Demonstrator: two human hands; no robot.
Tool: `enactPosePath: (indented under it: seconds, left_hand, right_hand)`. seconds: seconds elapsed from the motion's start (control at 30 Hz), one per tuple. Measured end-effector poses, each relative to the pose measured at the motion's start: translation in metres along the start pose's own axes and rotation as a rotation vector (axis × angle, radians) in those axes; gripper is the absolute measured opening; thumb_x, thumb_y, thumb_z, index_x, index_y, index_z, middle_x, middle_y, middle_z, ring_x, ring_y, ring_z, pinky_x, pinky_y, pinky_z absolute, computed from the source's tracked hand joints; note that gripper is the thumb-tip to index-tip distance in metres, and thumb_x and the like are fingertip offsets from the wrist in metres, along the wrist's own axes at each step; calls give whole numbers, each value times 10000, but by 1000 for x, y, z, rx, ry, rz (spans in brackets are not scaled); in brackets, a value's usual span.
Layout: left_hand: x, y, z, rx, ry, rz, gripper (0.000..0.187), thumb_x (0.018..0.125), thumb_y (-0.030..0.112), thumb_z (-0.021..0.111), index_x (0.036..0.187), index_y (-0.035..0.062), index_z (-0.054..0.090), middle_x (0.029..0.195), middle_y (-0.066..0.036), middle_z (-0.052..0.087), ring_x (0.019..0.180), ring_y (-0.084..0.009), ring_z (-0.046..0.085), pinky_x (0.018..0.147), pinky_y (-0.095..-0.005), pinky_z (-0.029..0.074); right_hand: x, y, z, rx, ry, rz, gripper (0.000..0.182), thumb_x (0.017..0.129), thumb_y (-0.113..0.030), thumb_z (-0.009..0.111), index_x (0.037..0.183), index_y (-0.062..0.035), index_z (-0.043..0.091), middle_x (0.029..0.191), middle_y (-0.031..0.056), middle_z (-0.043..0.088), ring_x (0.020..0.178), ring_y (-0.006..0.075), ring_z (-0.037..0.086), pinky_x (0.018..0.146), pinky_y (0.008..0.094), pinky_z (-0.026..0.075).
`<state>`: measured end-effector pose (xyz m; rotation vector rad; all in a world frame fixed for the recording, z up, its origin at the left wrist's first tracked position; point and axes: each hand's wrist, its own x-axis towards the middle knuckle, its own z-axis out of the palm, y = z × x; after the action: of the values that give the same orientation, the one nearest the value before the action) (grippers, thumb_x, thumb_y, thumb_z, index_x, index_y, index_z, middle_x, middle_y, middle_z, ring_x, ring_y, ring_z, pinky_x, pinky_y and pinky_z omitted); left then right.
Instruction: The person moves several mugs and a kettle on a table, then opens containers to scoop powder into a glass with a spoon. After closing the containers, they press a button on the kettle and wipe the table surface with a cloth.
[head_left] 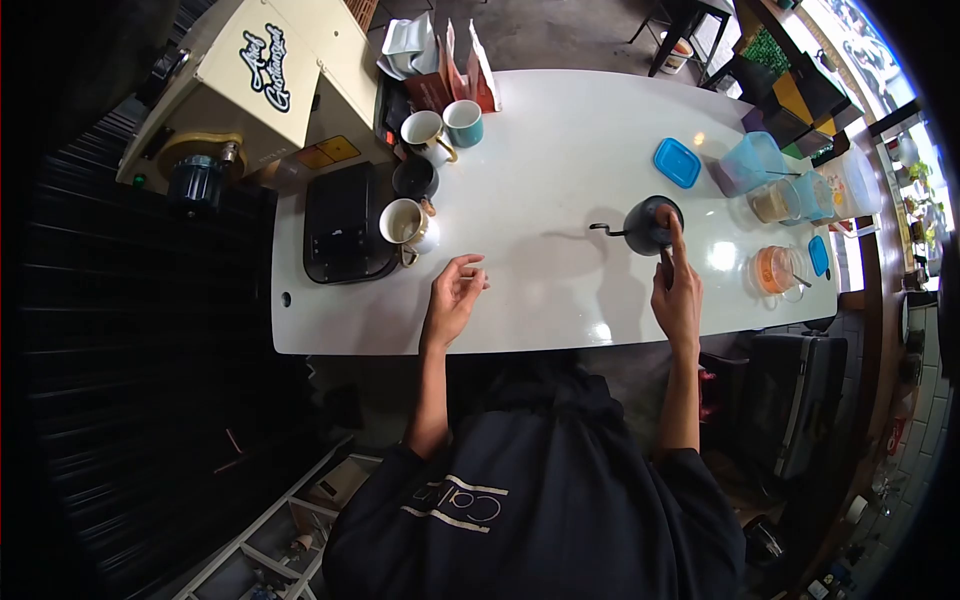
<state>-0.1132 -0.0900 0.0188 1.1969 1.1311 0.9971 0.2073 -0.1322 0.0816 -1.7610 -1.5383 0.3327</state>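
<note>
A long white glossy tabletop (pixel 560 150) with rounded corners carries everything here. At its far-left corner stands a big cream-coloured machine with black script lettering (pixel 265 70), and just beside that, along the left edge, lies a black rectangular scale-like slab (pixel 342 222).

Near the near-right part of the tabletop stands a black gooseneck kettle with a thin curved spout (pixel 645 226), the spout pointing toward the left edge. The right hand (pixel 678 292) grips the kettle's handle from the near side, its fingers wrapped round the handle and the index finger stretched up over the kettle's lid.

At the right edge there is a cluster of clear plastic containers, some with blue lids (pixel 800 190), and a loose blue square lid (pixel 678 162) lies just left of them. Nearer the near-right corner is a round clear tub with orange contents (pixel 775 270).

Paper bags in red-brown and silver (pixel 440 65) stand at the far edge. Before them are four mugs: a teal mug (pixel 464 122), a white mug with a gold handle (pixel 424 131), a dark mug (pixel 414 180) and another white mug with a gold handle (pixel 406 226), which touches the black slab.

The left hand (pixel 453 300) rests on the bare tabletop by the near edge, well apart from the kettle, fingers loosely curled and slightly spread, holding nothing.
</note>
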Motion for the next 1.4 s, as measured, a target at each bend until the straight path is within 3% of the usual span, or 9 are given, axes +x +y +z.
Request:
enactPosePath:
  seconds: [0.27, 0.33, 0.53, 1.07, 1.17, 1.27, 1.33, 1.37, 1.4]
  left_hand:
    - [-14, -8, -40, 165, -50, -79, 323, 943, 165, 611, 1230, 45, 524, 915, -30, 566, 795, -91, 569, 721, -246, 463]
    - [-17, -6, -46, 155, -36, -87, 337, 943, 166, 612, 1242, 48, 514, 931, -35, 564, 798, -92, 570, 716, -245, 461]
    - [-20, -14, -55, 96, -20, -82, 400, 937, 174, 624, 1289, 54, 477, 977, -58, 563, 804, -98, 575, 712, -237, 454]
    - [-15, -18, -60, 78, -78, -102, 457, 932, 179, 632, 1330, 62, 441, 1011, -63, 565, 812, -96, 580, 701, -230, 444]
    - [-13, -21, -60, 81, -91, -96, 452, 933, 184, 630, 1327, 61, 445, 1010, -62, 566, 811, -96, 580, 704, -231, 445]
    - [-11, -20, -58, 79, -103, -88, 448, 935, 189, 627, 1324, 60, 449, 1006, -61, 569, 811, -96, 581, 706, -234, 444]
    - [-10, -17, -56, 80, -108, -89, 445, 935, 192, 627, 1322, 59, 453, 1000, -60, 571, 811, -96, 580, 706, -236, 444]
    - [-10, -15, -55, 80, -113, -94, 442, 935, 194, 626, 1320, 59, 456, 994, -59, 572, 810, -96, 579, 707, -238, 444]
    - [-9, -15, -54, 80, -117, -89, 442, 935, 194, 626, 1320, 59, 456, 994, -59, 572, 810, -96, 579, 707, -238, 444]
  right_hand:
    - [-6, -36, 41, -81, -83, -103, 800, 803, 103, 507, 1501, -232, 308, 952, 178, 649, 802, 361, 642, 685, 457, 485]
    - [-8, -38, 48, -124, -43, -144, 810, 798, 106, 506, 1502, -246, 312, 842, 151, 614, 685, 332, 603, 614, 448, 466]
    - [-15, -42, 51, -197, -44, -167, 823, 793, 102, 512, 1500, -275, 323, 719, 125, 515, 577, 308, 528, 540, 434, 432]
    - [-22, -57, 51, -361, -65, -168, 851, 768, 104, 514, 1498, -291, 324, 710, 111, 489, 513, 290, 499, 512, 418, 453]
    - [-22, -57, 49, -373, -74, -169, 844, 775, 93, 520, 1501, -285, 316, 715, 112, 497, 519, 294, 498, 510, 429, 445]
    - [-17, -52, 50, -247, -53, -124, 831, 795, 98, 518, 1504, -279, 305, 778, 130, 567, 613, 301, 579, 590, 420, 496]
    - [-11, -42, 51, 26, -1, -45, 825, 809, 119, 499, 1511, -260, 288, 857, 159, 622, 814, 331, 667, 724, 403, 534]
    - [-7, -29, 55, 161, 21, 3, 816, 823, 135, 476, 1519, -237, 272, 974, 182, 659, 1007, 317, 674, 845, 363, 529]
    - [-1, -23, 51, 234, -22, 149, 816, 824, 136, 473, 1524, -228, 264, 1009, 180, 662, 1034, 295, 667, 851, 342, 517]
